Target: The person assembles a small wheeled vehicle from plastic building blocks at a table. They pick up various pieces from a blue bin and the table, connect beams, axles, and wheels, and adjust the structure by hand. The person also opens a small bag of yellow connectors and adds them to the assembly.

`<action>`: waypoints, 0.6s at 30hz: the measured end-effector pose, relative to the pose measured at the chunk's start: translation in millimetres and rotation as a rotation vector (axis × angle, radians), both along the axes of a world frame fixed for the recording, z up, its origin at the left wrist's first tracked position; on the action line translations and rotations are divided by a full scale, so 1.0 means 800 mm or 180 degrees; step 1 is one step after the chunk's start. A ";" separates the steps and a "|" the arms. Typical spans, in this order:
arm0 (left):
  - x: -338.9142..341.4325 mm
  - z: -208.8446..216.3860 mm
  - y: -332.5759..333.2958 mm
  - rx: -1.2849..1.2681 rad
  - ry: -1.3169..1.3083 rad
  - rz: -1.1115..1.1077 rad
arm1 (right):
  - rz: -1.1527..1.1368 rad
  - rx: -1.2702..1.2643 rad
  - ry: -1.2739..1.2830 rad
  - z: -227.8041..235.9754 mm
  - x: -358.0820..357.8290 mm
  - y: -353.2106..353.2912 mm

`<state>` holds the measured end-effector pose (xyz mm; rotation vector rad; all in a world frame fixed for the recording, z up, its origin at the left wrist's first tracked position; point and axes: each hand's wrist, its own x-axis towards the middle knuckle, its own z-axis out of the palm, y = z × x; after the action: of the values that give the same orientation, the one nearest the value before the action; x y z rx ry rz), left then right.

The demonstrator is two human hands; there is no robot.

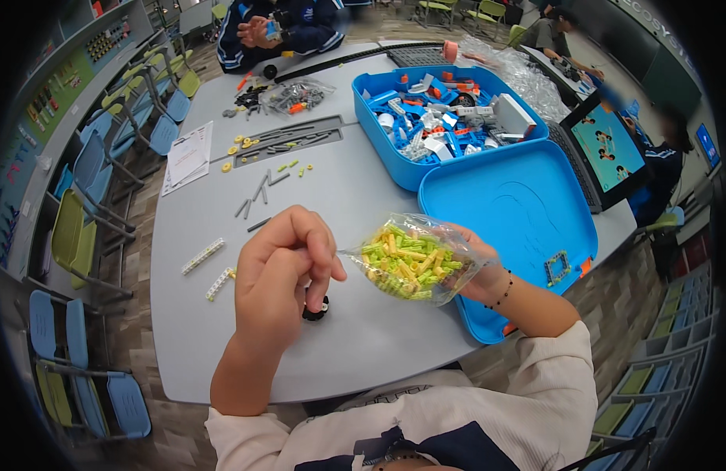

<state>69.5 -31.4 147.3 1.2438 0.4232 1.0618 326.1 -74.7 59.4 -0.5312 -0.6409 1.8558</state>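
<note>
A clear plastic bag (414, 263) full of small lime-green and yellow building pieces is held up over the table. My right hand (480, 267) is closed around its right side, with most of the fingers behind the bag. My left hand (288, 263) has curled fingers, and the bag's drawn-out left corner runs in behind them; the fingertips' grip is partly hidden. Just below the left fingers, a small black wheel (316, 311) lies on the table. Two white perforated beams (202, 257) (220, 284) lie left of that hand.
A blue bin (394, 161) of mixed bricks stands behind its blue lid (488, 208). Grey rods (261, 188), a grey tray (323, 133), papers (188, 157) and another bag of parts (296, 96) lie farther back. A laptop (606, 149) stands right. A person (280, 31) is across the table.
</note>
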 end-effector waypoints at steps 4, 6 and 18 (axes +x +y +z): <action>-0.002 0.009 -0.005 0.1517 0.0922 0.0676 | 0.0007 0.0220 0.0027 -0.008 0.002 0.009; -0.003 0.013 -0.008 0.2411 0.1388 0.0914 | 0.0053 0.0382 0.0027 -0.011 0.004 0.009; 0.038 -0.010 -0.018 0.3476 0.3245 0.1602 | 0.0079 0.0706 -0.0426 -0.009 0.003 0.006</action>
<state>100.0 -45.7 139.6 2.7783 1.0342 1.0061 328.4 -70.2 52.0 -0.5052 -0.9340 1.7548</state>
